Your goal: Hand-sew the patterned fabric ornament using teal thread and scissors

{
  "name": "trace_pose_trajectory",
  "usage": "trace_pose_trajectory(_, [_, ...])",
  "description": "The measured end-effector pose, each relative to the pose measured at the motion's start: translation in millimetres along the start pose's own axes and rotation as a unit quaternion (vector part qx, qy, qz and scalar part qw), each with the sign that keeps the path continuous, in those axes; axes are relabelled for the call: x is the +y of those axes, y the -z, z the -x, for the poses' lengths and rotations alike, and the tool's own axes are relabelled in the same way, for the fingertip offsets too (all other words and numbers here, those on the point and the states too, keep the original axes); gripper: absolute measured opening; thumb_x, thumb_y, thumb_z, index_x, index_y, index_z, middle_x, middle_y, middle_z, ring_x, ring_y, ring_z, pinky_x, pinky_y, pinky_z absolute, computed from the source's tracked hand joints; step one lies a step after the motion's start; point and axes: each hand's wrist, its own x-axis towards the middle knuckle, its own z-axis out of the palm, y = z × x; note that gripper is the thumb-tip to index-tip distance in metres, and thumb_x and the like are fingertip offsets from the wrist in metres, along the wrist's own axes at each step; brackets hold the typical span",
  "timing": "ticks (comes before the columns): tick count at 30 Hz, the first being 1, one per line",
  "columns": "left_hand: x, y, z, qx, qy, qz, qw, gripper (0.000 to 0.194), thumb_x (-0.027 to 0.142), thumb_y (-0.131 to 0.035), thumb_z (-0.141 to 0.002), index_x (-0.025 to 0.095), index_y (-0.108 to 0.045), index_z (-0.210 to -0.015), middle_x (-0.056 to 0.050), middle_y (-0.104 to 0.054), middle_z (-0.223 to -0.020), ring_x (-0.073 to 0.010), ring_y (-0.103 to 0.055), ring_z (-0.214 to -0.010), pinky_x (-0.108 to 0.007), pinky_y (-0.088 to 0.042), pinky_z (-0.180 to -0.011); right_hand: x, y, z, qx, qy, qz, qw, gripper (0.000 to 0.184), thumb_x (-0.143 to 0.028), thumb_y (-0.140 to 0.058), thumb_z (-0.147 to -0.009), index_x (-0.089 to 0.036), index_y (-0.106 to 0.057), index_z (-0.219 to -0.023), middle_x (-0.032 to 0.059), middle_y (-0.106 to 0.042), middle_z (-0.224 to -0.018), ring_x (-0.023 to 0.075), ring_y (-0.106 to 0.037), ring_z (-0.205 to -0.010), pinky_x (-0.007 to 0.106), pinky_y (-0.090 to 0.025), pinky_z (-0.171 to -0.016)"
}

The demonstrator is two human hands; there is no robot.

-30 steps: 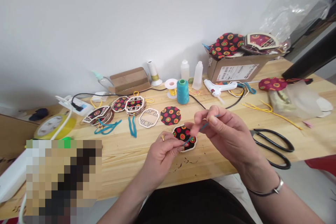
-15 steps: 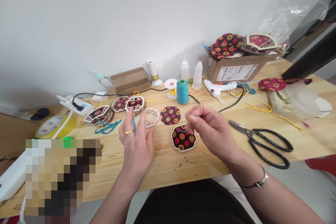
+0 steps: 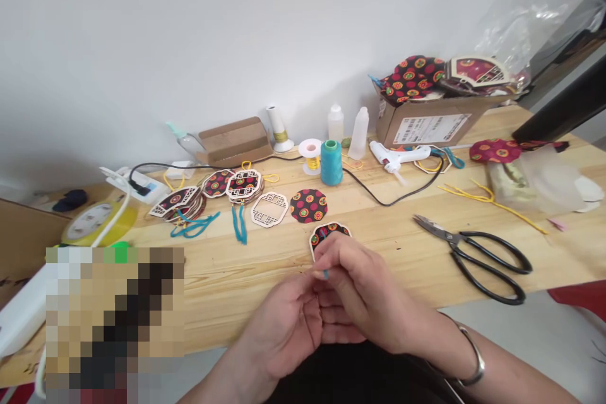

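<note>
My left hand (image 3: 292, 322) is turned palm up near the table's front edge, fingers curled, its thumb tip meeting my right fingertips. My right hand (image 3: 372, 293) pinches a short piece of teal thread (image 3: 326, 274) at that spot; most of the thread is hidden by the fingers. Just beyond, partly covered by my right hand, lies a wood-rimmed piece with black floral fabric (image 3: 326, 232). Behind it are a loose round of the same fabric (image 3: 308, 205) and an openwork wooden frame (image 3: 269, 209). A teal thread spool (image 3: 331, 164) stands farther back.
Black-handled scissors (image 3: 473, 255) lie open at right, near yellow cord (image 3: 492, 202). A white glue gun (image 3: 400, 154) rests before a cardboard box (image 3: 421, 123). Finished hanging ornaments (image 3: 243, 186) with teal tassels are piled at left, near yellow tape (image 3: 99, 221) and a power strip (image 3: 137, 186).
My left hand has come away from the ornaments, moving right and toward me, and turned palm up. My right hand has lowered, and the two now meet at the fingertips.
</note>
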Motion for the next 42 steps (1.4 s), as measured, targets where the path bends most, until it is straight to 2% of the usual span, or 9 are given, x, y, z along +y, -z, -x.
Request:
trace_pose_trajectory(5, [0, -2.2, 4, 0.054, -0.067, 0.004, 0.996, 0.014, 0.014, -0.061, -0.071, 0.016, -0.069, -0.060, -0.002, -0.064, -0.061, -0.0129, -0.057, -0.057, -0.027, -0.049, -0.061, -4, -2, 12, -0.086, 0.081, 0.029, 0.993, 0.029, 0.004, -0.037, -0.074, -0.019, -0.045, -0.091, 0.0046, -0.054, -0.091, 0.0124, -0.051, -0.081, 0.025, -0.048, -0.070])
trace_pose_trajectory(9, [3, -4.4, 2, 0.117, -0.076, -0.055, 0.989, 0.009, 0.013, -0.066, -0.066, 0.016, -0.070, -0.058, -0.003, -0.064, -0.060, -0.0129, -0.055, -0.055, -0.022, -0.044, -0.053, -4, -7, 18, -0.104, 0.109, 0.061, 0.987, 0.029, 0.004, -0.037, -0.075, -0.019, -0.047, -0.090, 0.0050, -0.057, -0.090, 0.0134, -0.052, -0.083, 0.030, -0.048, -0.079])
trace_pose_trajectory(13, [5, 1.3, -2, 0.099, -0.056, -0.050, 0.992, 0.015, 0.023, -0.067, -0.073, 0.010, -0.073, -0.070, -0.010, -0.070, -0.070, -0.0151, -0.061, -0.061, -0.024, -0.048, -0.059, -4, -9, 20, -0.141, 0.107, 0.089, 0.980, 0.024, 0.002, -0.036, -0.076, -0.017, -0.049, -0.083, 0.0052, -0.057, -0.086, 0.0124, -0.049, -0.078, 0.026, -0.047, -0.077])
trace_pose_trajectory(18, [7, 6.3, -5, 0.113, -0.077, -0.004, 0.991, 0.009, 0.020, -0.070, -0.074, 0.011, -0.070, -0.073, -0.008, -0.070, -0.072, -0.0183, -0.067, -0.070, -0.028, -0.051, -0.068, -3, -9, 22, -0.197, 0.094, 0.082, 0.973, 0.023, 0.000, -0.039, -0.078, -0.015, -0.053, -0.087, 0.0051, -0.058, -0.087, 0.0112, -0.048, -0.073, 0.020, -0.045, -0.066])
trace_pose_trajectory(24, [10, 8.3, -6, 0.133, -0.110, -0.012, 0.985, 0.006, 0.018, -0.068, -0.075, 0.012, -0.068, -0.078, -0.002, -0.063, -0.064, -0.0111, -0.060, -0.055, -0.023, -0.051, -0.057, -3, -9, 21, -0.243, 0.070, 0.041, 0.967, 0.020, -0.002, -0.042, -0.080, -0.014, -0.056, -0.089, 0.0043, -0.060, -0.086, 0.0096, -0.050, -0.071, 0.018, -0.044, -0.063])
trace_pose_trajectory(32, [12, 9.2, -6, 0.131, -0.110, -0.007, 0.985, 0.009, 0.017, -0.066, -0.077, 0.010, -0.068, -0.082, 0.002, -0.054, -0.061, -0.0053, -0.047, -0.047, -0.019, -0.044, -0.048, -4, -12, 17, -0.280, 0.059, 0.033, 0.958, 0.013, -0.005, -0.051, -0.081, -0.014, -0.059, -0.084, 0.0024, -0.061, -0.081, 0.0091, -0.052, -0.070, 0.016, -0.042, -0.059])
trace_pose_trajectory(36, [12, 7.5, -5, 0.128, -0.110, -0.021, 0.985, 0.010, 0.019, -0.068, -0.076, 0.010, -0.068, -0.079, 0.004, -0.050, -0.056, -0.0022, -0.035, -0.043, -0.015, -0.035, -0.043, -3, -14, 16, -0.289, 0.055, 0.035, 0.955, 0.011, -0.008, -0.052, -0.082, -0.012, -0.061, -0.085, 0.0035, -0.063, -0.081, 0.0101, -0.054, -0.070, 0.017, -0.044, -0.059])
trace_pose_trajectory(40, [13, 8.3, -5, 0.144, -0.128, -0.063, 0.979, 0.018, 0.027, -0.072, -0.072, 0.010, -0.067, -0.075, 0.005, -0.046, -0.052, -0.0009, -0.026, -0.042, -0.013, -0.023, -0.040, -6, 0, 14, -0.315, 0.066, -0.002, 0.947, 0.010, -0.017, -0.061, -0.080, -0.014, -0.066, -0.088, 0.0046, -0.067, -0.085, 0.0140, -0.060, -0.080, 0.021, -0.048, -0.070])
trace_pose_trajectory(42, [13, 8.4, -4, 0.156, -0.143, -0.082, 0.974, 0.021, 0.031, -0.073, -0.071, 0.011, -0.068, -0.075, 0.005, -0.046, -0.052, -0.0016, -0.028, -0.043, -0.014, -0.022, -0.041, -6, 13, 10, -0.298, 0.057, -0.026, 0.952, 0.018, -0.024, -0.067, -0.077, -0.015, -0.067, -0.092, 0.0054, -0.068, -0.091, 0.0159, -0.061, -0.087, 0.025, -0.049, -0.078])
